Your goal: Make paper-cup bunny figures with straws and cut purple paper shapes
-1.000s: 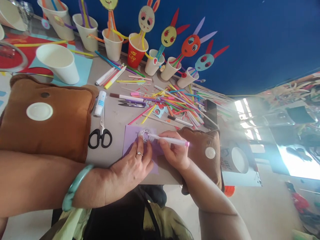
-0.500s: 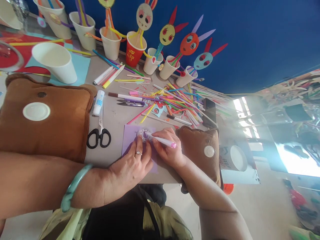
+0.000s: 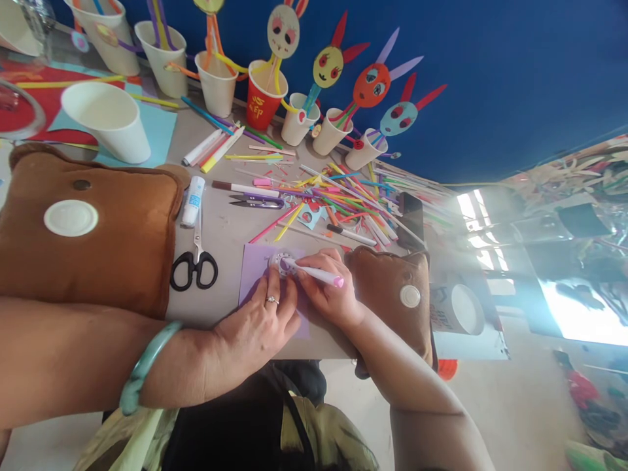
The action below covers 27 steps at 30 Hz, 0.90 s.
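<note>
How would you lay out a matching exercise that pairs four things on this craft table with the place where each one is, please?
Things:
1. scissors
2. pen
3. red cup
4. green bangle

Places:
A. worn just behind the left hand
B. standing near the blue wall
C. held in the right hand
D. flat on the table beside the big brown cushion

Pairs: 1-D, 2-C, 3-B, 4-A.
</note>
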Available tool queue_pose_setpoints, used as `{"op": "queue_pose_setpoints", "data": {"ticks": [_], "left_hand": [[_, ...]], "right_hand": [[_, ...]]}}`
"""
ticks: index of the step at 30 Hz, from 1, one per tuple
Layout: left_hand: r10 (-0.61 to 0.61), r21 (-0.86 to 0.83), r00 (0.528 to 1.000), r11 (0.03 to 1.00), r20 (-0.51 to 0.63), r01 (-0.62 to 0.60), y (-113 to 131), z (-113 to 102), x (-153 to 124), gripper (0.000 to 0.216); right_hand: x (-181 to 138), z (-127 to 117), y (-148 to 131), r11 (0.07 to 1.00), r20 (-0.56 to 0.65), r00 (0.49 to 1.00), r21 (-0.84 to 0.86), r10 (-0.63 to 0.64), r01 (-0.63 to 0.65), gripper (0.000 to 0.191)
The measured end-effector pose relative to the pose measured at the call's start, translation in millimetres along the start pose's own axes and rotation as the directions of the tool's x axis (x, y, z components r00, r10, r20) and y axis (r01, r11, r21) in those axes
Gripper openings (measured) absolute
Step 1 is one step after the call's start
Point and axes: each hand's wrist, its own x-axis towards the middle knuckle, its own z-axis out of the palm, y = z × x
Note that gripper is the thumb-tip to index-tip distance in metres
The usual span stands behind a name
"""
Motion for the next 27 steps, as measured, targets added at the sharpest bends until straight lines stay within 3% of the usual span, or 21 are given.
{"op": "queue_pose_setpoints", "data": {"ticks": [12,20,27], "left_hand": [[0.002,-0.011,1.000,1.000,-0.024,-0.003,-0.9,0.9,1.2,0.028],[0.014,0.047,1.000,0.999,-0.001,-0.014,0.3,3.1,-1.8,0.035],[-0.003,-0.008,1.000,1.000,-0.024,0.002,-0.4,1.1,1.0,0.028]], "right_hand": [[-0.3,-1.3,1.6,0.992,0.042,0.992,0.044,0.120,-0.122,0.018],[-0.2,-1.7,1.9,0.975,0.057,0.982,0.122,0.179,-0.185,0.024],[0.0,-2.5,2.4,0.969,0.066,0.979,0.139,0.195,-0.203,0.022]]}}
